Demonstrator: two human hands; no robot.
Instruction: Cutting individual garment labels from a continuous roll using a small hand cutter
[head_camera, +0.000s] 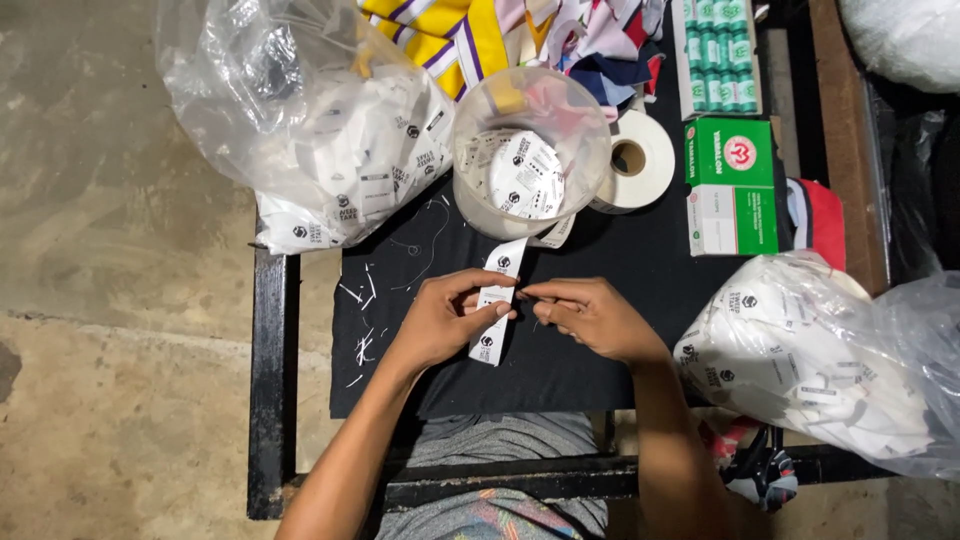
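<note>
Together, both hands pinch a white label strip: left hand (440, 320) has a closed grip on the strip (495, 305), right hand (590, 315) nips its edge. It hangs over the black desk (600, 260), just below a clear tub (530, 150) of labels.

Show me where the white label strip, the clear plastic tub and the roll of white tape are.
white label strip (490, 335), head view, lower part below the fingers
clear plastic tub (470, 205), head view, left wall
roll of white tape (655, 160), head view, flat side
</note>
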